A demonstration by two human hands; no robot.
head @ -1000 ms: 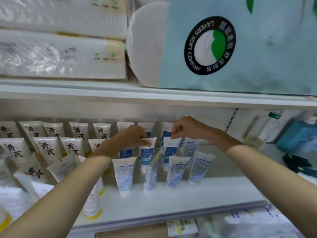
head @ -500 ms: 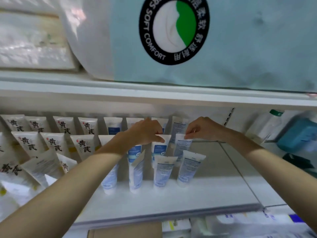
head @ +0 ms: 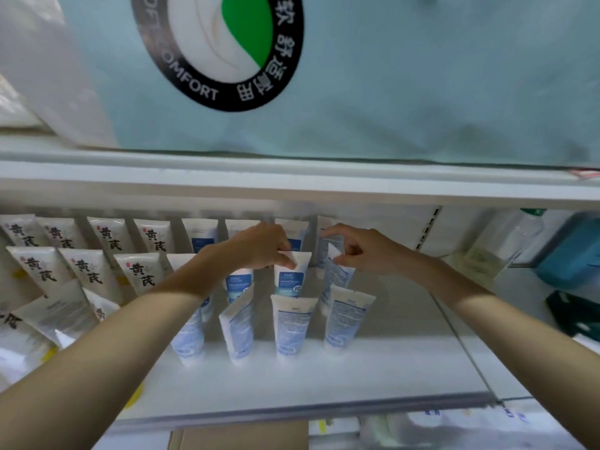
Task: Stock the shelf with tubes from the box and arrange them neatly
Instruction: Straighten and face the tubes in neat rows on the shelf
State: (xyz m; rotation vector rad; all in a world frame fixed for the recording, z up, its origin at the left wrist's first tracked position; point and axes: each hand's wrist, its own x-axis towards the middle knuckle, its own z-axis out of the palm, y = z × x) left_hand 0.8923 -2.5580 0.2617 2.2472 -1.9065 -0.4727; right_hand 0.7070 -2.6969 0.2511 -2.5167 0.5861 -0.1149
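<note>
White tubes with blue labels stand cap-down in rows on the white shelf (head: 373, 378). My left hand (head: 259, 246) pinches the top edge of a middle-row blue-label tube (head: 290, 276). My right hand (head: 360, 251) pinches the top of a tilted tube (head: 336, 277) just to the right of it. In the front row stand three more tubes (head: 292, 324), one of them twisted sideways (head: 238, 329). To the left stand several cream tubes with black characters (head: 91, 271). A corner of the cardboard box (head: 237, 438) shows below the shelf edge.
A large pale-blue tissue pack (head: 357, 76) fills the shelf above, low over my hands. At the right of the shelf are a clear bottle (head: 500, 251), a teal container (head: 574, 251) and a dark item (head: 571, 313). Bare shelf lies in front of the tubes.
My view has moved closer and tilted up. Both hands stay on the middle-row tubes; the right hand has shifted onto the tilted tube, which now leans further.
</note>
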